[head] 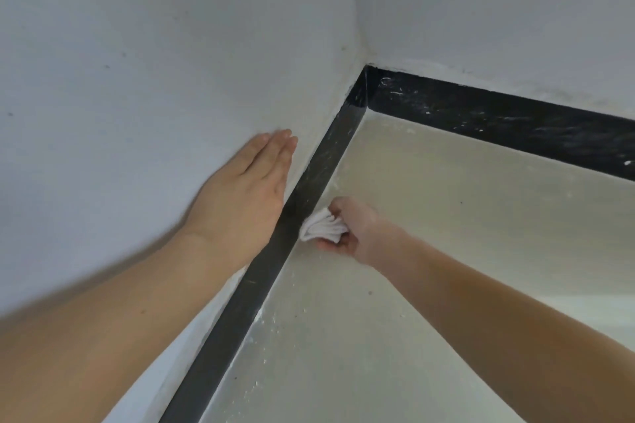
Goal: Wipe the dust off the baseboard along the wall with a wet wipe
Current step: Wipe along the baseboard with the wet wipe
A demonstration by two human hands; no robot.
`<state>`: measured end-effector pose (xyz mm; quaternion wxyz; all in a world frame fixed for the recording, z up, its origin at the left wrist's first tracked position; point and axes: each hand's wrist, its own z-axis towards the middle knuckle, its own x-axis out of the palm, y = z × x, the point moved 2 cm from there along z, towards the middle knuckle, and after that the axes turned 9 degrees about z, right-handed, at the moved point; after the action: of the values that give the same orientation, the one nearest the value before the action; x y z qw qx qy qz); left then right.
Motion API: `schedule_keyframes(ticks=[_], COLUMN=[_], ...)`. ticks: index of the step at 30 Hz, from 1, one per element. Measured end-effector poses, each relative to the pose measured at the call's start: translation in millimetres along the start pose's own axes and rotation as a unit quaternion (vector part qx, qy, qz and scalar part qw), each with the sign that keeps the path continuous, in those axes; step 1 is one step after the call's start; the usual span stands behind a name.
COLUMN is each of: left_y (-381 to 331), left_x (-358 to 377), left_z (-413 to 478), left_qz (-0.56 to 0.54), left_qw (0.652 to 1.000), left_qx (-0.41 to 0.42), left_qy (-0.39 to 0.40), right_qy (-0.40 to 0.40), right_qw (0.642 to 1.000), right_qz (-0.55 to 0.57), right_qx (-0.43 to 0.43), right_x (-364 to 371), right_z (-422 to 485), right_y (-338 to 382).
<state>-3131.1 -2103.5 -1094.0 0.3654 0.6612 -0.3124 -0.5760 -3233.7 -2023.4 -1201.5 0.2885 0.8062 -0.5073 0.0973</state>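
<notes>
Item: black glossy baseboard strip (268, 264), running from lower centre up to the corner.
Right hand (357, 233), mid-frame: fingers curled round a bunched white wet wipe (321, 227) pressed to the strip.
Left hand (247, 189): flat, fingers straight, on the grey-white wall (137, 62).
Risk: the bunched wipe probably smears dust and likely skips the top edge.

- Black on the baseboard (256, 285), faintly glossy, scattered with white flecks and thin pale scratches, densest on the stretch under the right-hand wall.
- Plain white on the wet wipe (323, 226), with soft grey shadow lines between its bunched folds.
- Pale bluish grey-white over the wall (137, 45), plain but for a few tiny dark specks.
- Light cream with a greenish cast on the floor (446, 216), dotted with small white flecks close along the baseboard.
</notes>
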Motion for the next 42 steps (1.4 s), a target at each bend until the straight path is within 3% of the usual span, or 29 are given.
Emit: schedule_keyframes(ticks=[3,12,15,17,20,22,27,30,34,36,39,42], left_y=[2,0,0,-2,-3,-3,-1,-2,-2,-2,-3,-2], left_x=[5,15,16,18,21,20,20,21,22,21,19,18], left_z=[10,11,9,8,8,7,9,10,9,9,10,10], left_qz=[0.019,-0.043,-0.051,-0.044,-0.035,-0.03,-0.034,-0.045,-0.077,-0.094,-0.111,-0.116], left_qw=[1.0,0.999,0.998,0.999,0.999,0.999,0.999,0.999,0.997,0.995,0.993,0.993], left_qx=[0.013,-0.008,-0.02,-0.023,-0.03,-0.032,-0.032,-0.03,-0.028,-0.03,-0.03,-0.033], left_qy=[0.006,-0.002,-0.004,-0.013,-0.02,-0.014,0.0,0.001,-0.002,0.001,0.01,0.014], right_qy=[0.056,-0.092,-0.171,-0.225,-0.238,-0.223,-0.229,-0.223,-0.137,-0.071,-0.01,-0.09], right_qw=[0.994,0.979,0.944,0.9,0.825,0.807,0.867,0.867,0.918,0.942,0.939,0.934], right_qz=[-0.092,-0.089,-0.157,-0.193,-0.285,-0.306,-0.155,-0.127,-0.072,-0.107,-0.204,-0.129], right_qx=[0.031,-0.157,-0.233,-0.32,-0.426,-0.454,-0.416,-0.427,-0.365,-0.31,-0.278,-0.322], right_x=[16,6,-11,-18,-14,-7,3,9,7,2,-7,-10], right_z=[9,40,36,34,40,46,54,46,27,16,0,-4], right_y=[-17,95,114,131,147,150,143,128,66,40,42,89])
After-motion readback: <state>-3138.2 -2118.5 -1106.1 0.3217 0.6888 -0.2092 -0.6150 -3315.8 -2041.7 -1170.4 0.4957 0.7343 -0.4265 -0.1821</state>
